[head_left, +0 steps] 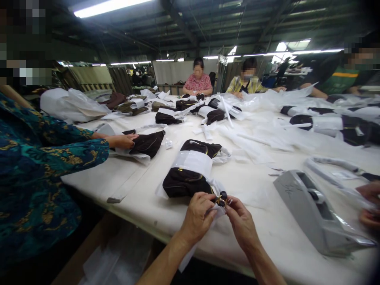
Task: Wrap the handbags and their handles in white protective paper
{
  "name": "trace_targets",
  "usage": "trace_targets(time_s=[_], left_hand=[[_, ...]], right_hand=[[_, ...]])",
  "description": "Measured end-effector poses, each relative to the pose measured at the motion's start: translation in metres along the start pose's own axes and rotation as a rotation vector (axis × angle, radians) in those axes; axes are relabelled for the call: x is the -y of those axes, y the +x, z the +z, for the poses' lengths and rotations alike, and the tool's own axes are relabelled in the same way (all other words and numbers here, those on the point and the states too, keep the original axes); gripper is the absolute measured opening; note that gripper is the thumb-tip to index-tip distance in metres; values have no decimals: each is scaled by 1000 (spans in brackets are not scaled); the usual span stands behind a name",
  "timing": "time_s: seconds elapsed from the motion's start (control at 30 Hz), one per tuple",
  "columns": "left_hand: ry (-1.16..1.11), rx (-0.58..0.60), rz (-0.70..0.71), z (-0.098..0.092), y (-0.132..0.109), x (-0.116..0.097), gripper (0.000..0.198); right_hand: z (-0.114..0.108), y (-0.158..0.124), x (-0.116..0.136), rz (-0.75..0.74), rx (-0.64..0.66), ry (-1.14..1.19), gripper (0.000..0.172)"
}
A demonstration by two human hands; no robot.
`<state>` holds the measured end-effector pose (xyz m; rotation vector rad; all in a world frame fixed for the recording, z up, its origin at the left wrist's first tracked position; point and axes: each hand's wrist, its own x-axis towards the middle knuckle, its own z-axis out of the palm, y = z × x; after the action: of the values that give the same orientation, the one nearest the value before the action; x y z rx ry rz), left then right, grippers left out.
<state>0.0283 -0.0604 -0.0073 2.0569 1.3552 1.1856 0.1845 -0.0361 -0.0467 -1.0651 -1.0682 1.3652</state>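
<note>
Where the white table [142, 194] nears its front edge, a dark bag [185, 184] lies with a white band [192, 161] wrapped around its middle. By its near right corner, the left hand [198, 213] and the right hand [242, 219] sit close together, thumb and fingers of each pinched on a small black-and-gold fitting [221, 199].
</note>
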Motion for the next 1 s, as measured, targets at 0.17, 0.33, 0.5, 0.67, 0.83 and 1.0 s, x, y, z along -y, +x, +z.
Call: trace_targets(time_s=[0.17, 0.33, 0.5, 0.67, 0.83, 1.0], left_hand=[[-128, -24, 13, 3, 6, -3, 11], [-229, -376, -293, 19, -1, -17, 13], [-414, -564, -432, 20, 1, -23, 16], [-481, -253, -429, -7, 6, -11, 43], [-345, -183, -356, -16, 4, 1, 36], [-401, -188, -331, -12, -2, 4, 39]], right_hand=[[7, 16, 8, -61, 57, -18, 28], [33, 22, 26, -79, 154, 38, 33], [40, 15, 43, -173, 364, -60, 36], [36, 12, 43, -170, 416, -42, 32], [42, 7, 38, -114, 211, -123, 26], [44, 1, 38, -61, 259, -50, 20]])
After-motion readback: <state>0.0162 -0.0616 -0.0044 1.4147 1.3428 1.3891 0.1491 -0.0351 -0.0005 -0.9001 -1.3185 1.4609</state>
